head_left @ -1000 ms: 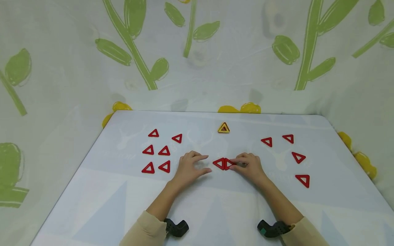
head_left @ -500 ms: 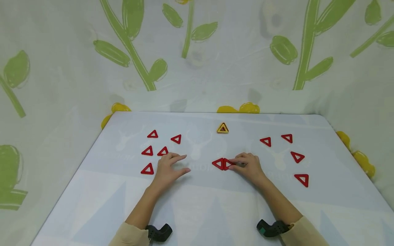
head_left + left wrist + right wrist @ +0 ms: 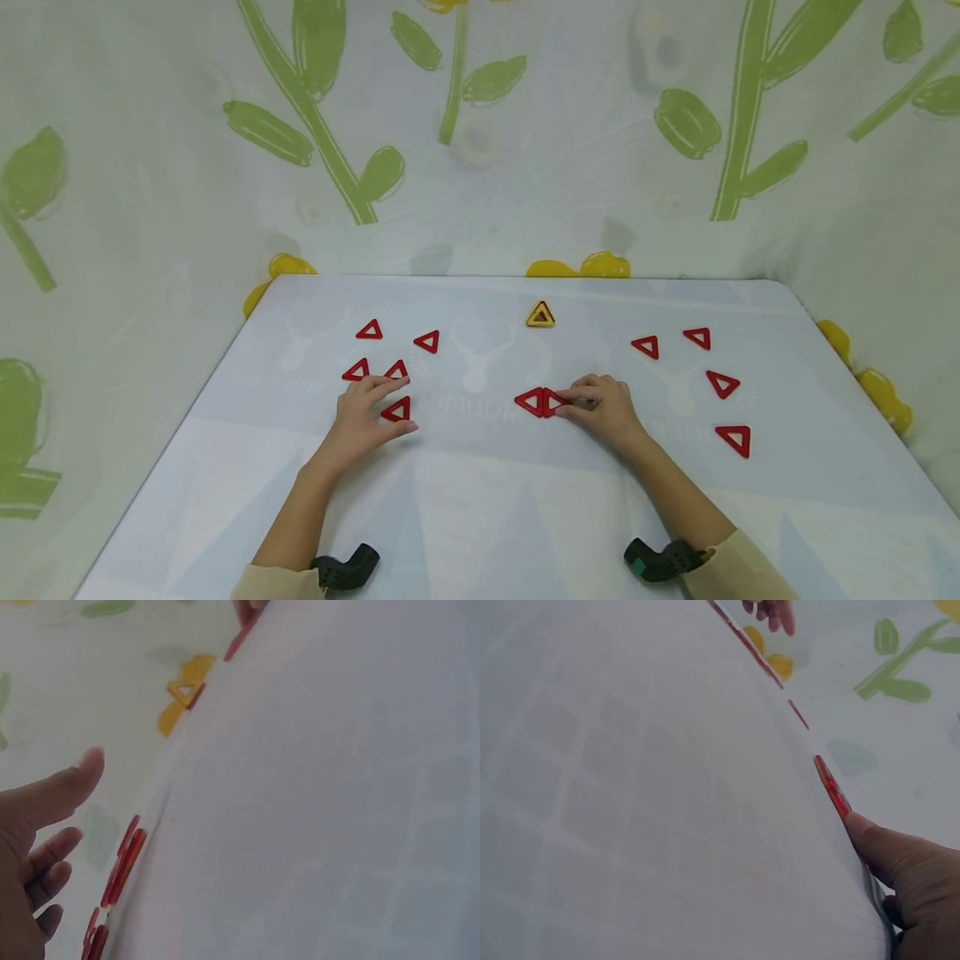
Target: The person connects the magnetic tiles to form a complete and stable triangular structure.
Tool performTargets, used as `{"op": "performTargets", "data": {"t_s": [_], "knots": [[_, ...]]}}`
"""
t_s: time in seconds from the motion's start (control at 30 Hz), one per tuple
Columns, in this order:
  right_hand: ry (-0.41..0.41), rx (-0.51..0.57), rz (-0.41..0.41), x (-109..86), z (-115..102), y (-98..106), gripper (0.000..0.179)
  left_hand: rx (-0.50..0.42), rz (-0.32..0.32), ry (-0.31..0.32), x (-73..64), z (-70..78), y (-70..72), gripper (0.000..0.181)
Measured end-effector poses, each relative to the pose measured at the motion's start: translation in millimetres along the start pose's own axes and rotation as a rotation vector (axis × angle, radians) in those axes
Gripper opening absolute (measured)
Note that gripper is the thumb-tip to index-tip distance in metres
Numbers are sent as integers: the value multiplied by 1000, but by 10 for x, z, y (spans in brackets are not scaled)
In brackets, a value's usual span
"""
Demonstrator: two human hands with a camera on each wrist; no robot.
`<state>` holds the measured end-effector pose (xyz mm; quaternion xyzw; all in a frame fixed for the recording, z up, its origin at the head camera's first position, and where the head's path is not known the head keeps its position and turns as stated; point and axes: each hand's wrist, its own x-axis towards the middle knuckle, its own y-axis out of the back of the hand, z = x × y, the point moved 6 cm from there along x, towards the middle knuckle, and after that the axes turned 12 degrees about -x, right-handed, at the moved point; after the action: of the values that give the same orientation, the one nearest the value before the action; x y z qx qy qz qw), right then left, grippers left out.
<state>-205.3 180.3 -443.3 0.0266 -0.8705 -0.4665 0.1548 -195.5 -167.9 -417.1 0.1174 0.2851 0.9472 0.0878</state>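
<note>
Red triangular frame (image 3: 407, 408): on the table (image 3: 480, 500), right of the left palm, between thumb and fingertips, one corner pointing left
Left hand (image 3: 360, 419): nearer, spread, gripping nothing
Right hand (image 3: 609, 410): pinches the paired triangle (image 3: 547, 402)

Pale backdrop (image 3: 525, 200) behind table (image 3: 480, 517) — printed green stems (image 3: 742, 108), yellow blobs (image 3: 605, 265) (some bordering table).

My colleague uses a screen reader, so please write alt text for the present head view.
A person's right hand pinches one of two red triangular frames lying side by side on a pale table; the spread left hand is near another red triangle. A yellow triangle lies beyond.
</note>
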Motion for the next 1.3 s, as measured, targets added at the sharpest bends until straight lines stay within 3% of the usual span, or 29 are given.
{"op": "performTargets", "data": {"t_s": [0.17,0.47,0.7,1.0,1.3], "knots": [[3,-10,2,8,8,-9,25,12,-21,22,-11,-140,82,61],[-15,-8,-6,-3,27,-24,26,66,-55,70,-22,-261,50,43],[-9,6,-6,-10,19,-19,26,112,-50,44,-8,-213,-12,36],[-16,-2,-12,-8,3,-10,25,71,-72,84,28,-138,-111,33],[-2,5,-2,-4,14,-11,24,52,-76,65,36,-73,-236,31]]}}
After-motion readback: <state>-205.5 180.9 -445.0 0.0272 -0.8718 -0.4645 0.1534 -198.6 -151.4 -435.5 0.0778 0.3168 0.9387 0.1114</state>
